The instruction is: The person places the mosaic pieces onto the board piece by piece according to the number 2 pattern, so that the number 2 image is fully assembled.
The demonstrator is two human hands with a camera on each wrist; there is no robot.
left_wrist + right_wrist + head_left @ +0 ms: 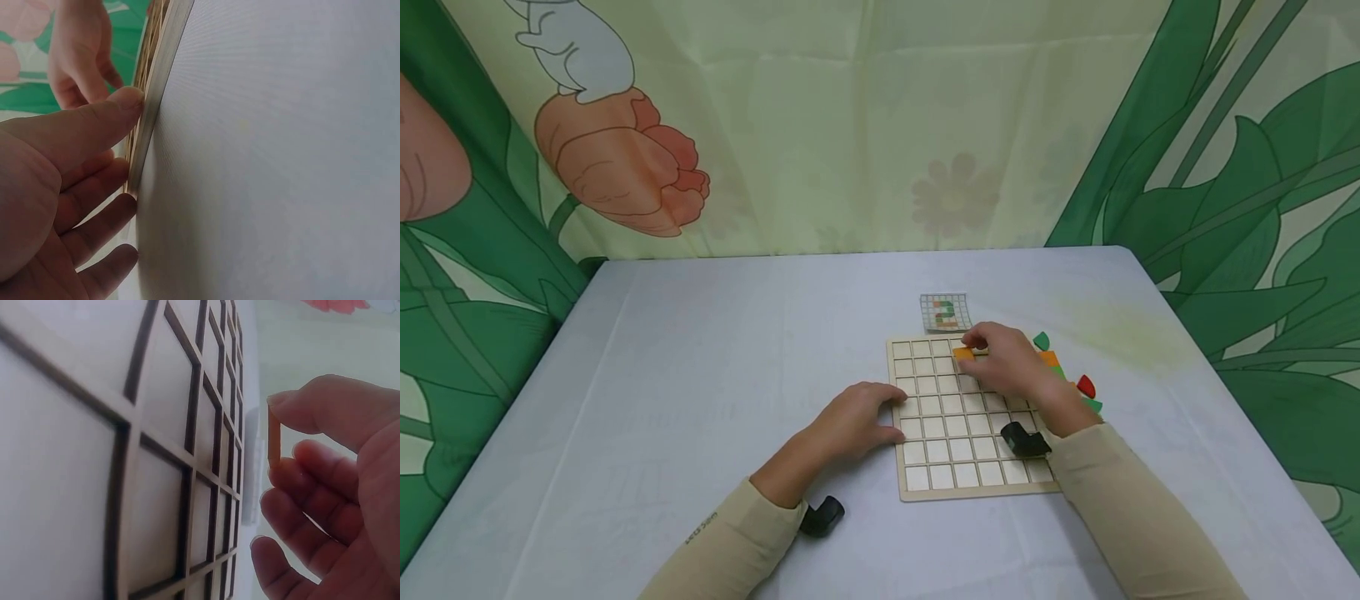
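Note:
A wooden grid board (979,493) with square cells lies on the white table. Between the thumb and a fingertip of my right hand (1013,365) I pinch a small orange tile (962,354), over the cells near the board's far edge. In the right wrist view the thin orange tile (274,434) stands edge-on, beside the grid. My left hand (853,421) rests against the board's left edge, thumb and fingers spread. Seen from the left wrist, the thumb and fingertips of this hand (69,187) touch the board's side.
Beyond the board lies a small gridded card (945,312) with a coloured figure. Several loose pieces, among them a green one (1041,340) and a red one (1086,386), lie right of the board, partly behind my right forearm. A patterned curtain (865,125) hangs behind the table.

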